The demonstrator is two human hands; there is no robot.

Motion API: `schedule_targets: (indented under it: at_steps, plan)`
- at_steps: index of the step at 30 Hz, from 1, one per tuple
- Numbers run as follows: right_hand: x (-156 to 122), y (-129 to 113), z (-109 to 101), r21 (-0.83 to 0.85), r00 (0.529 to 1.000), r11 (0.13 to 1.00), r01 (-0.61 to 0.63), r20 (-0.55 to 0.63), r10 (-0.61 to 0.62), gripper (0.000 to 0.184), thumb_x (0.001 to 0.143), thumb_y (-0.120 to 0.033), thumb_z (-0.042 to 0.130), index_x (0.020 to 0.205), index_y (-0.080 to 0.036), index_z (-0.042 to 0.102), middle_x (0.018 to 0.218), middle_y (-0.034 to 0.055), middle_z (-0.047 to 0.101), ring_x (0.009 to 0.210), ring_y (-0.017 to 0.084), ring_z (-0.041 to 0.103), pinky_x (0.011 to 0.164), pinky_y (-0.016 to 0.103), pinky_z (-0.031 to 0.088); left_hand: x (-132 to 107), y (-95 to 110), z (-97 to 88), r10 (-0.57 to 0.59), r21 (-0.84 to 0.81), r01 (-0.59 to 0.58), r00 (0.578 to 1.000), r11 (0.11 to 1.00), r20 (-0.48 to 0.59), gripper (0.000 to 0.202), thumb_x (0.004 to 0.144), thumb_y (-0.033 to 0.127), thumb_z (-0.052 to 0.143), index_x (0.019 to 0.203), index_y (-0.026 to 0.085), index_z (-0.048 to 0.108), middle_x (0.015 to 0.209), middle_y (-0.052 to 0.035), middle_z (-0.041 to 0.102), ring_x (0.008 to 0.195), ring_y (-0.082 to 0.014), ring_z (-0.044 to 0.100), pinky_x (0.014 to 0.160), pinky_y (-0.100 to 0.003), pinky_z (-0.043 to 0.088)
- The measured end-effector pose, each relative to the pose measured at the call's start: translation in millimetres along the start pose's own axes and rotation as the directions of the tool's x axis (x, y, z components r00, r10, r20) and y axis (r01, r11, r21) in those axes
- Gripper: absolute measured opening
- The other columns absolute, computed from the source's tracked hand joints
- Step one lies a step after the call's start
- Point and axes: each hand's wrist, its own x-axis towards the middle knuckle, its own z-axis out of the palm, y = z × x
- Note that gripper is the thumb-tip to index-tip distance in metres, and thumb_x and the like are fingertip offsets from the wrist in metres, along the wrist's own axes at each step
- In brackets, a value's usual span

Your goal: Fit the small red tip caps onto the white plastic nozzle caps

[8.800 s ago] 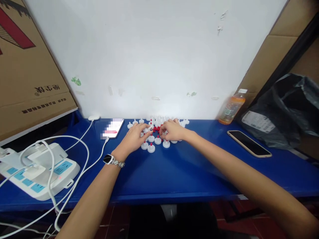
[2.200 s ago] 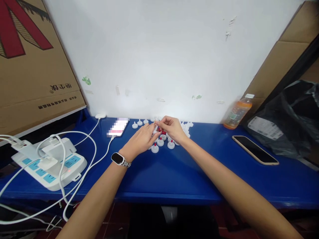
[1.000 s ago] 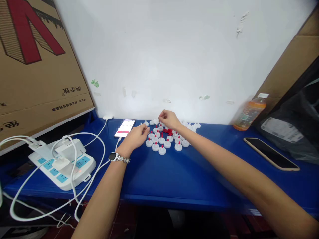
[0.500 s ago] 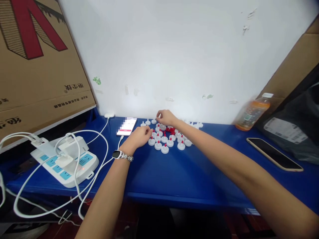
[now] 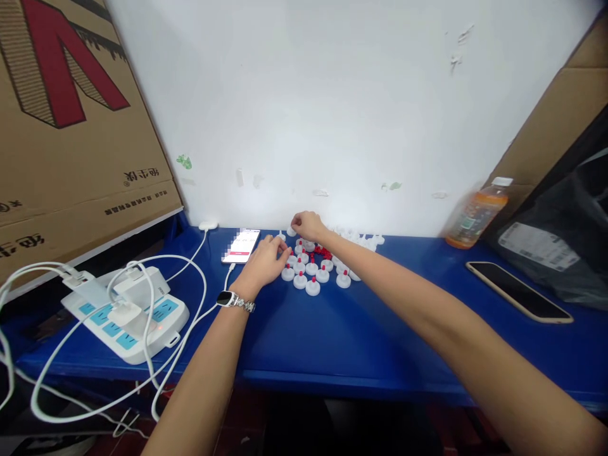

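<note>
A cluster of round white nozzle caps (image 5: 312, 288), several topped with red tips, spreads over the blue tabletop. Among them lies a pile of small red tips (image 5: 323, 252). My right hand (image 5: 308, 226) is at the back of the cluster near the wall, its fingertips pinched together just above a plain white nozzle cap (image 5: 291, 232). Whatever is between those fingers is hidden. My left hand (image 5: 266, 258) rests at the cluster's left side, fingers loosely bent and apart, with nothing visible in them. More plain white nozzle caps (image 5: 368, 242) are partly behind my right forearm.
A lit phone (image 5: 240, 246) on a charging cable lies left of my left hand. Further left is a power strip (image 5: 128, 316) with looping white cables. On the right are a dark phone (image 5: 517, 291), an orange drink bottle (image 5: 477, 212) and a black bag (image 5: 560, 234).
My right hand has shifted slightly left, to above a plain white cap at the back. The left hand's fingers have spread a little. The view has shifted slightly.
</note>
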Motion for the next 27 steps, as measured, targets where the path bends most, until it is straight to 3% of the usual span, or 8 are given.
schedule_targets:
  at_steps: [3, 5, 8, 12, 15, 18, 22, 27]
  plan:
    - [-22, 1, -14, 0.257, 0.993, 0.965, 0.054, -0.116, -0.024, 0.019, 0.086, -0.020, 0.057, 0.095, -0.015, 0.073, 0.093, 0.0063, 0.075, 0.084, 0.016, 0.066, 0.080, 0.027, 0.047, -1, 5, -2.2, 0.054, 0.013, -0.053, 0.983, 0.999, -0.174, 0.028, 0.093, 0.037, 0.054, 0.114, 0.018, 0.056, 0.115, -0.0120, 0.053, 0.110, -0.0277, 0.054, 0.096, -0.044, 0.046]
    - [-43, 0, -23, 0.451, 0.988, 0.884, 0.122, -0.143, -0.063, 0.017, 0.084, -0.024, 0.061, 0.091, -0.014, 0.073, 0.084, 0.0051, 0.074, 0.075, 0.015, 0.065, 0.072, 0.026, 0.047, -2, 9, -3.3, 0.081, -0.012, -0.085, 0.975, 0.996, -0.205, 0.041, 0.092, 0.038, 0.058, 0.128, 0.019, 0.050, 0.124, -0.0128, 0.050, 0.117, -0.0282, 0.052, 0.100, -0.045, 0.045]
    - [-74, -1, -34, 0.608, 0.985, 0.776, 0.169, -0.079, -0.153, 0.019, 0.082, -0.031, 0.065, 0.088, -0.015, 0.073, 0.078, 0.0027, 0.073, 0.070, 0.014, 0.062, 0.068, 0.025, 0.047, -3, 16, -3.0, 0.144, -0.080, -0.154, 0.983, 0.985, -0.116, 0.048, 0.093, 0.043, 0.058, 0.135, 0.022, 0.047, 0.128, -0.0117, 0.054, 0.115, -0.0275, 0.054, 0.097, -0.044, 0.046]
    - [-95, 7, -40, 0.680, 0.981, 0.712, 0.176, -0.058, -0.187, 0.026, 0.087, -0.039, 0.060, 0.090, -0.016, 0.072, 0.078, 0.0032, 0.073, 0.070, 0.015, 0.063, 0.068, 0.027, 0.048, -2, 23, -0.6, 0.182, -0.164, -0.174, 0.983, 0.971, 0.032, 0.035, 0.098, 0.046, 0.047, 0.120, 0.021, 0.058, 0.108, -0.0087, 0.065, 0.098, -0.0247, 0.060, 0.086, -0.040, 0.048]
    - [-93, 21, -39, 0.543, 0.988, 0.826, 0.151, -0.053, -0.146, 0.026, 0.090, -0.036, 0.054, 0.090, -0.016, 0.072, 0.075, 0.0032, 0.072, 0.069, 0.015, 0.062, 0.070, 0.028, 0.046, -2, 26, 0.5, 0.161, -0.170, -0.148, 0.985, 0.974, 0.064, 0.036, 0.099, 0.047, 0.044, 0.116, 0.020, 0.061, 0.104, -0.0088, 0.066, 0.095, -0.0245, 0.060, 0.084, -0.038, 0.047]
    - [-84, 31, -36, 0.185, 0.979, 0.968, 0.167, 0.087, -0.186, 0.015, 0.084, -0.026, 0.062, 0.088, -0.018, 0.074, 0.082, 0.0034, 0.074, 0.077, 0.018, 0.064, 0.078, 0.030, 0.043, -1, 26, 0.7, 0.164, -0.145, -0.151, 0.983, 0.978, 0.082, 0.036, 0.099, 0.047, 0.043, 0.112, 0.019, 0.062, 0.101, -0.0086, 0.066, 0.093, -0.0241, 0.059, 0.083, -0.038, 0.046]
    - [-74, 29, -35, -0.128, 0.938, 0.956, 0.265, 0.265, -0.225, 0.015, 0.079, -0.023, 0.068, 0.092, -0.023, 0.075, 0.089, 0.0036, 0.076, 0.093, 0.024, 0.066, 0.092, 0.038, 0.034, 0, 25, 1.0, 0.163, -0.121, -0.150, 0.981, 0.981, 0.103, 0.034, 0.099, 0.047, 0.043, 0.106, 0.020, 0.062, 0.096, -0.0078, 0.065, 0.088, -0.0239, 0.057, 0.078, -0.037, 0.045]
    - [-67, 27, -31, -0.172, 0.905, 0.936, 0.308, 0.356, -0.233, 0.011, 0.080, -0.018, 0.064, 0.085, -0.021, 0.073, 0.088, 0.0050, 0.076, 0.090, 0.024, 0.066, 0.095, 0.040, 0.029, 1, 24, 1.9, 0.166, -0.124, -0.151, 0.979, 0.981, 0.121, 0.032, 0.098, 0.047, 0.045, 0.103, 0.021, 0.062, 0.093, -0.0068, 0.065, 0.088, -0.0240, 0.057, 0.080, -0.038, 0.045]
